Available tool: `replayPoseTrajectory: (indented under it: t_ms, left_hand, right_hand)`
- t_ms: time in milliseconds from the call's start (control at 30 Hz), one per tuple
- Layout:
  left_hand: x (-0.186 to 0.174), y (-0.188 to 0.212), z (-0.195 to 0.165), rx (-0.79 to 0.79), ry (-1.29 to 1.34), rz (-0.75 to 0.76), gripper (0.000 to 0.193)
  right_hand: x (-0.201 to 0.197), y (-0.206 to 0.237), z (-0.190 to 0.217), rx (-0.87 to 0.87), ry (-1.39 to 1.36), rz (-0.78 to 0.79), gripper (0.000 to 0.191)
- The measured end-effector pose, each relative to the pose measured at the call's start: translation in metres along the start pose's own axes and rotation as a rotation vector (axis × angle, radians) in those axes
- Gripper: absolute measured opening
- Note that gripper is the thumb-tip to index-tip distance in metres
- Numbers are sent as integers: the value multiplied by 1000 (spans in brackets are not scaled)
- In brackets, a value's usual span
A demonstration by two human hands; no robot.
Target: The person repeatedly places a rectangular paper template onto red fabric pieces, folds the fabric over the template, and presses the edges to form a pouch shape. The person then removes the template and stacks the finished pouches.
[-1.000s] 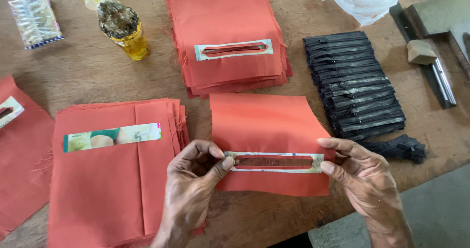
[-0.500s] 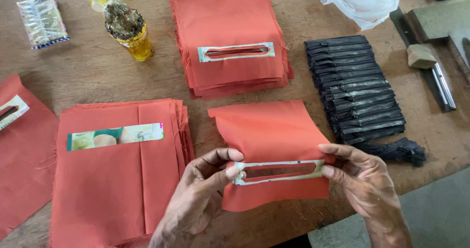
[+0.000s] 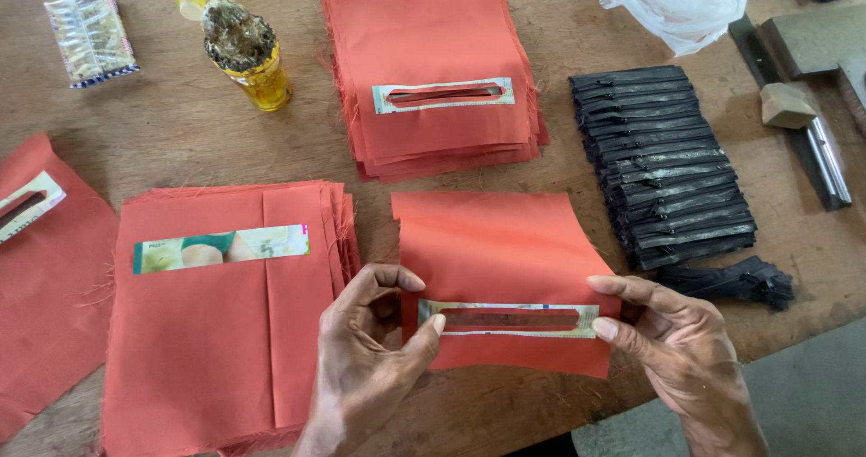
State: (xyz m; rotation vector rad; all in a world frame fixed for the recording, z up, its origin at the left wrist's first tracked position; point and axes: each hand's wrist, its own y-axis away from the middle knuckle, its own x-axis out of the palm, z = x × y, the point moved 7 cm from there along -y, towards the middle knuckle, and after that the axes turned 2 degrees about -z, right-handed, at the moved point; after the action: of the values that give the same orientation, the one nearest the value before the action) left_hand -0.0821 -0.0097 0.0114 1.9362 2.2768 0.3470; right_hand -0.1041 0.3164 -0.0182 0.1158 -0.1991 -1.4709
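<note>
Between the hands, an orange cloth piece [image 3: 505, 249] is lifted off the tabletop [image 3: 180, 132]; left hand [image 3: 365, 358] and right hand [image 3: 677, 349] pinch its slotted strip's [image 3: 508, 318] ends.

Soft even daylight is lighting the bench [image 3: 180, 123]; faint shadows are falling under the hands, everything staying sharp, no glare.

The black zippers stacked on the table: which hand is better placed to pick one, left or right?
Probably the right hand. It holds the right end of the orange fabric piece, and the black zippers lie just beyond it on that side. The left hand would have to cross over the fabric.
</note>
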Motion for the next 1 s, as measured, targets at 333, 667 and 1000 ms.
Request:
replayPoseTrajectory:
  t_ms: [333, 667, 1000]
  left_hand:
    - [-4, -3, 16, 15, 169, 37, 31]
    - [-7, -9, 11, 35, 253, 82, 18]
    - [-1, -14, 3, -2, 230, 33, 50]
  right_hand:
    - [-6, -3, -6, -7, 6, 10, 40]
    - [3, -6, 3, -59, -15, 21, 40]
    - [14, -6, -2, 47, -170, 73, 38]
